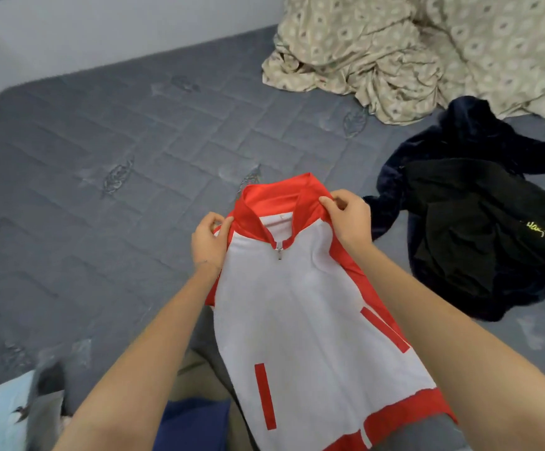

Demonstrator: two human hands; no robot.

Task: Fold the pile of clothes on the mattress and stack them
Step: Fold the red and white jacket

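A white zip jacket with red collar, red sleeves and red pocket stripes (297, 320) hangs in front of me, zipped to the neck, its front facing me. My left hand (207, 240) pinches its left shoulder beside the collar. My right hand (346, 219) pinches the right shoulder at the collar's other side. Both sleeves are tucked behind the body and mostly hidden. The grey quilted mattress (118, 177) lies below. A dark navy velvet garment (460, 141) with a black garment bearing yellow embroidery (479, 229) on top lies loose at the right.
A crumpled beige patterned sheet (411, 50) is heaped at the far right of the mattress. Folded dark blue cloth (193, 424) and tan cloth (193, 375) lie near me under the jacket. Light blue and grey fabric (13, 415) sits at the bottom left. A pale wall (69, 27) borders the far side.
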